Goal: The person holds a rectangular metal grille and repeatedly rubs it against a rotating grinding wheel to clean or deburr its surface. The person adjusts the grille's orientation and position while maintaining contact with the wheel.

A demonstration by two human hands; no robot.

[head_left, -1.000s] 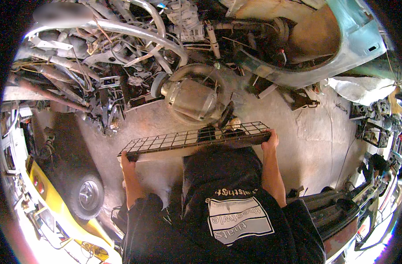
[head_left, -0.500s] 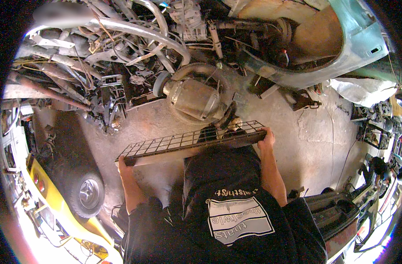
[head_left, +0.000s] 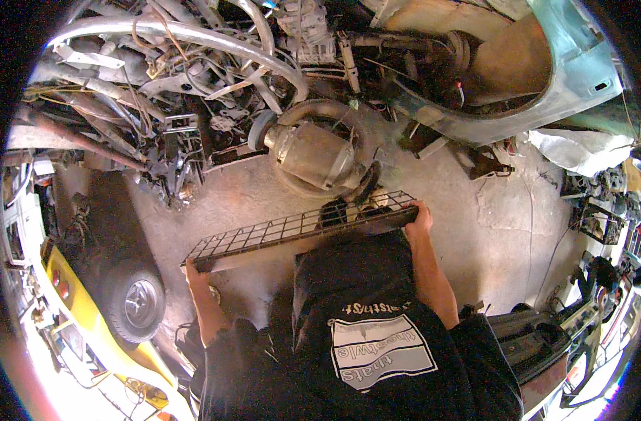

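A long, narrow black car grille with an open grid of squares spans the space in front of my body. My left hand is closed on its left end, and my right hand grips its right end. The right end sits a little farther from me than the left, with the grid side turned up. Part of the fingers of both hands is hidden behind the frame. Just beyond the grille, a dull metal canister lies against a tire on the floor.
Tangled metal tubes and car parts fill the far left. A pale blue car body panel stands far right, with a white sheet below it. At left are a wheel and a yellow body panel. A black bin-like part lies near right.
Both hands have shifted the grille slightly left and tilted it, so more of its grid faces up. The grip at both ends continues.
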